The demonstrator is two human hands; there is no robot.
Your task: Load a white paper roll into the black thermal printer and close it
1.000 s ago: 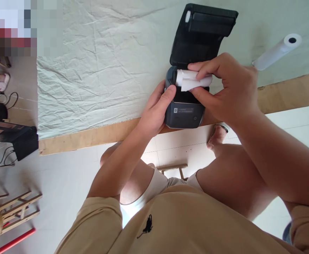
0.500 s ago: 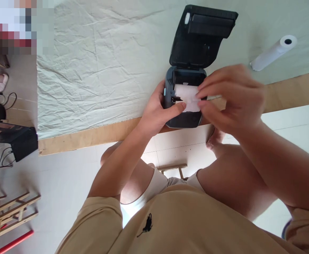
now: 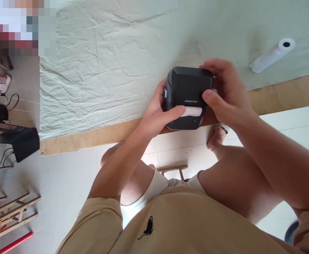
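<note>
A black label printer (image 3: 190, 83) stands at the table's front edge with its lid down. White paper (image 3: 193, 111) sticks out of the slot below the lid. My left hand (image 3: 162, 111) grips the printer's left side, its thumb pressing on the paper's left end. Around the lid's right side curls my right hand (image 3: 225, 93), thumb on top and fingers at the far right corner. The inside of the printer is hidden under the lid.
A white paper roll (image 3: 273, 54) lies to the right on the pale green cloth (image 3: 104, 67). The table's bare wooden edge (image 3: 98, 134) runs along the front. Wooden stools, cables and a black box (image 3: 24, 144) are off to the left, where a person's foot also shows.
The printer's lid has swung down from upright to closed. My right hand has left the paper and moved onto the lid's right side. My left hand has stayed in place.
</note>
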